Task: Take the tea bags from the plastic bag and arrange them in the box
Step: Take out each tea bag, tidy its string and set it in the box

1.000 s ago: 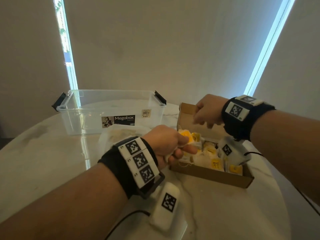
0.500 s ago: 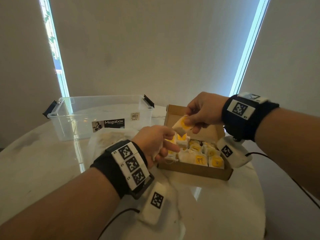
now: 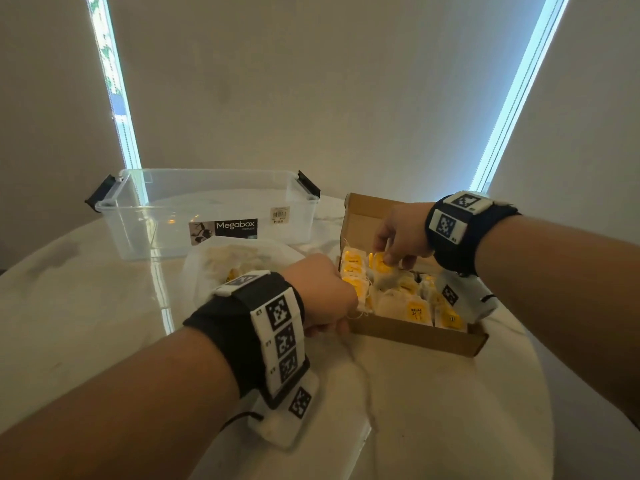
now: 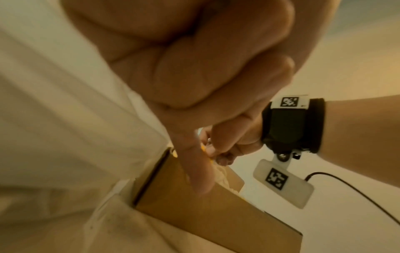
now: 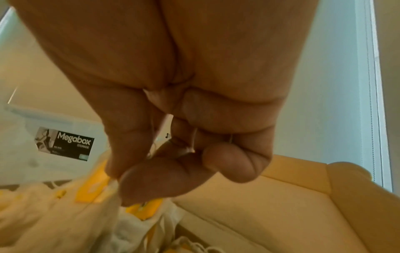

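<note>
- Pinching a tea bag by its yellow tag between thumb and fingertips, the right hand hovers over the far left part of the cardboard box, directly above its drop spot.
- The left hand, fingers curled, rests at the box's near left corner; whether it grips anything cannot be told.
- The plastic bag, holding more tea bags, lies on the table just left of the box, nearer the left hand.
</note>
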